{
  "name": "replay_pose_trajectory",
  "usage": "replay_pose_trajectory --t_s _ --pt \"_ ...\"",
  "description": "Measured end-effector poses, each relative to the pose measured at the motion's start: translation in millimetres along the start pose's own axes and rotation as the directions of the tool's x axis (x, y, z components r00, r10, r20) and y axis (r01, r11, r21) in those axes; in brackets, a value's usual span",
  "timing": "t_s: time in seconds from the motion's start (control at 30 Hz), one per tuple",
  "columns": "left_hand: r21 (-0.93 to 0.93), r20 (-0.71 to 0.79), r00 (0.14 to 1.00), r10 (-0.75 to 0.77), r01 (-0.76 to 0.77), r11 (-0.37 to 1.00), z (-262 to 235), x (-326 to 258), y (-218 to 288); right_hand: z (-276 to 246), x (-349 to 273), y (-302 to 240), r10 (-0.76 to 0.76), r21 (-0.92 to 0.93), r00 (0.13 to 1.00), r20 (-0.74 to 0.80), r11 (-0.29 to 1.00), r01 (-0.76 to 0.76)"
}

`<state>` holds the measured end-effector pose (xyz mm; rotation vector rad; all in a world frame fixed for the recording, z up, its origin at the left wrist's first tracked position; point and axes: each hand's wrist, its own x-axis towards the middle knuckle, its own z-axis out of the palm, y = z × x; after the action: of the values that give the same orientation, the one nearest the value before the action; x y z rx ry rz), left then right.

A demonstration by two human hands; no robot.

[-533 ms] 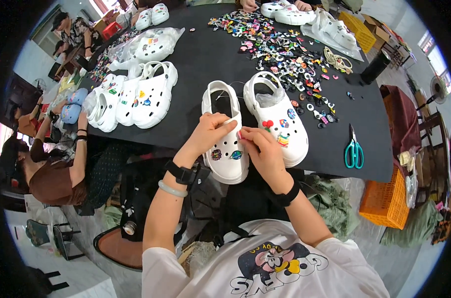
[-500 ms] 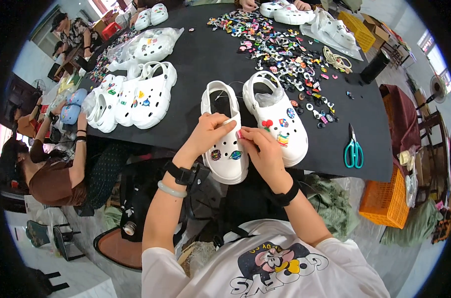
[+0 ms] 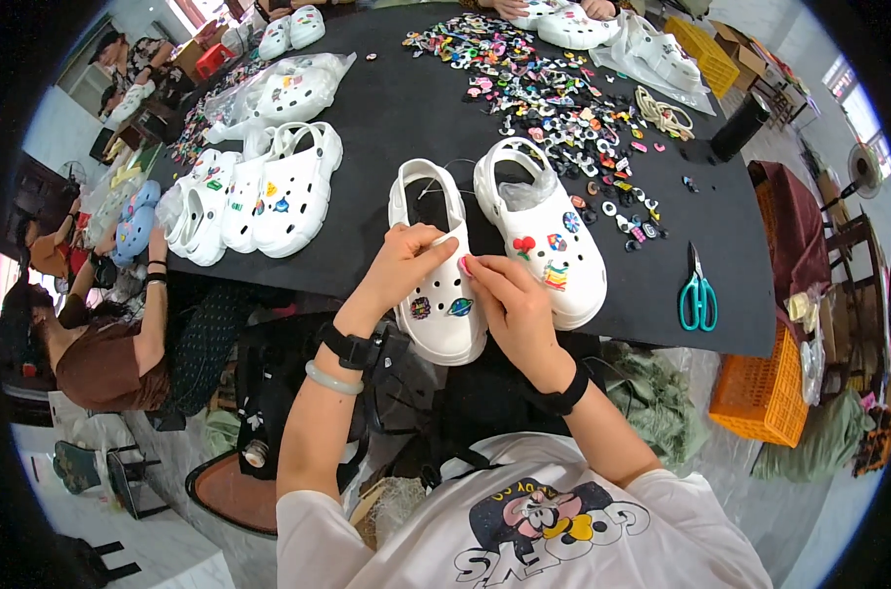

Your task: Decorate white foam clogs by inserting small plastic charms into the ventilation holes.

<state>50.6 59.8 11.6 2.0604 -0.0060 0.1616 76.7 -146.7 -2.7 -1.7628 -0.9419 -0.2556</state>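
My left hand (image 3: 406, 257) is closed around the upper side of a white clog (image 3: 443, 336), its fingers reaching into the foot opening and its thumb on top. A planet charm (image 3: 459, 307) and a dark round charm (image 3: 421, 307) sit near that clog's toe. Between the fingertips of my right hand (image 3: 512, 306) is a small pink shoe charm (image 3: 463, 264), pressed against the clog's upper beside the opening. To the right lies a second white clog (image 3: 583, 287), decorated with a cherry charm (image 3: 525, 246), a rainbow charm (image 3: 555, 274) and others.
Loose charms (image 3: 563, 118) are heaped across the black table (image 3: 396, 108). Teal-handled scissors (image 3: 699, 302) lie at right, below a black bottle (image 3: 742, 126). Decorated white clogs (image 3: 293, 211) stand at left, near a co-worker holding a blue clog (image 3: 136, 231). An orange crate (image 3: 759, 393) sits beside the table.
The pink charm and my right fingertips have shifted slightly left and up on the clog. My left hand keeps its hold. At left, the co-worker's blue clog has turned.
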Motion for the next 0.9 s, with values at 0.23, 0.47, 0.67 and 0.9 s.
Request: replay_pose_trajectory --t_s 0.23,0.47,0.67,0.9 --pt "0.214 -0.013 1.0 -0.001 0.004 0.977 1 1 1 -1 -5 -7 -0.04 -0.093 0.999 0.019 0.995 0.042" --pt "0.046 0.084 0.991 -0.104 0.1 0.994 -2 4 1 2 3 -15 -0.103 -0.228 0.989 0.104 0.966 0.124" --pt "0.022 0.023 0.996 -0.085 0.085 0.996 1 7 4 12 7 -19 -0.179 -0.436 0.952 0.25 0.856 0.276" --pt "-0.035 0.037 0.996 -0.084 0.086 0.996 2 9 -4 -6 1 -7 -0.164 -0.352 0.978 0.132 0.914 0.201"
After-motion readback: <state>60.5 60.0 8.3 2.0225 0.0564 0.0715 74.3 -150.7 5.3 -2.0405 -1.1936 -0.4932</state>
